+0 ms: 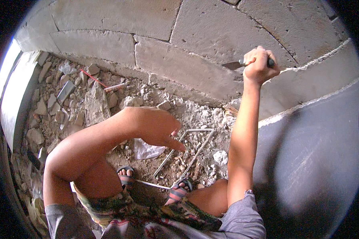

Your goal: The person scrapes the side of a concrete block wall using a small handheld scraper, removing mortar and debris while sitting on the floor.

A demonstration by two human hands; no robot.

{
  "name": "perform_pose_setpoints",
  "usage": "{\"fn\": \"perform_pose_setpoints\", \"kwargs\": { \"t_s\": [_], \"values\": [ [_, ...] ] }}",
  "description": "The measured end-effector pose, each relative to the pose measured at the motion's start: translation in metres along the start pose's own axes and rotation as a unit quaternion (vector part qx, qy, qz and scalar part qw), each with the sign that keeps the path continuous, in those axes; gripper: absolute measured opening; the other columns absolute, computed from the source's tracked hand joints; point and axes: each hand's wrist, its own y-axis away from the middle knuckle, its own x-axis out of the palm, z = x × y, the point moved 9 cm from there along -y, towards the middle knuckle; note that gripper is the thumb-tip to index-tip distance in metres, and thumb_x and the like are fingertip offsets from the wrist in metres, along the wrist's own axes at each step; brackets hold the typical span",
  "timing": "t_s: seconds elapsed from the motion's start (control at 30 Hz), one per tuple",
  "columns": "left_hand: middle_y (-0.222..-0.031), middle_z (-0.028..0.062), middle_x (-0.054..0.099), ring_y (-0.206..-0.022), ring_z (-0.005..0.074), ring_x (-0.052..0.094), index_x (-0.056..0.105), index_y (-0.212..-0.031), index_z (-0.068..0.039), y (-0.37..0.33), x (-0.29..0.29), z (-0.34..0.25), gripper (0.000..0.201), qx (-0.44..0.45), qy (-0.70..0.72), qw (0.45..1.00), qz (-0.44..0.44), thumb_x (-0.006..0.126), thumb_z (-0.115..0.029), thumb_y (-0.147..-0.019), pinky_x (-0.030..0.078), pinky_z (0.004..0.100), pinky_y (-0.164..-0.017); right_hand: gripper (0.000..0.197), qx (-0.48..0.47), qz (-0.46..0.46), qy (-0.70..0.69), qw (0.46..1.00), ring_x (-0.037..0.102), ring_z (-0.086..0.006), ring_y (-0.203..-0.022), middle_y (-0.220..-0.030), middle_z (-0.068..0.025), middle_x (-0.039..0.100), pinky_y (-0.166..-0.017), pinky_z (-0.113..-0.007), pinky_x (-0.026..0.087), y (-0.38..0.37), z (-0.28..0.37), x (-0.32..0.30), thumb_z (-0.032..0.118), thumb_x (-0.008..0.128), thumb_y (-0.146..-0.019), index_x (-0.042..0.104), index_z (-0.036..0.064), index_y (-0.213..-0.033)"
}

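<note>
My right hand point(261, 65) is raised against the block wall point(171, 57), its fingers wrapped round the dark handle of a putty knife point(232, 65). The flat, dark metal blade points left, close to the wall's face just above a ledge of grey mortar. Whether the blade touches the wall I cannot tell. My left hand point(157, 125) hangs in front of me with a bent wrist, over the rubble. It holds nothing that I can see; a finger and the thumb stick out apart, the other fingers are mostly hidden behind the hand.
Broken stone and rubble point(97, 101) cover the floor along the wall. A bent white strip frame point(199, 153) lies by my sandalled feet, near crumpled clear plastic point(147, 150). A smooth grey panel point(319, 159) stands at the right. Light enters at a pale sill point(18, 103) on the left.
</note>
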Motion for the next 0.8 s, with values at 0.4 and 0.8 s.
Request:
{"fn": "perform_pose_setpoints", "kwargs": {
  "t_s": [0.4, 0.8],
  "values": [
    [-0.105, 0.0201, 0.06, -0.102, 0.0335, 0.057, 0.055, -0.108, 0.002, 0.003, 0.002, 0.002, 0.073, -0.02, 0.004, 1.0, 0.012, 0.047, -0.065, -0.08, 0.046, 0.0405, -0.087, 0.031, 0.009, 0.023, -0.145, 0.989, 0.04, -0.0106, -0.032, -0.041, -0.0053, 0.043, -0.034, -0.025, 0.033, -0.018, 0.03, -0.006, 0.002, 0.048, -0.074, 0.036, 0.0081, -0.047],
    [-0.1, 0.0218, 0.061, -0.097, 0.0357, 0.058, 0.057, -0.103, 0.003, 0.0, 0.004, -0.003, 0.071, 0.007, 0.002, 1.0, -0.012, 0.047, -0.064, -0.08, 0.046, 0.0418, -0.085, 0.035, -0.039, 0.014, -0.002, 0.999, 0.039, -0.0111, -0.032, -0.041, -0.0041, 0.041, -0.032, -0.025, 0.032, -0.007, 0.017, -0.003, 0.005, 0.048, -0.078, 0.035, 0.0074, -0.046]
  ]
}}
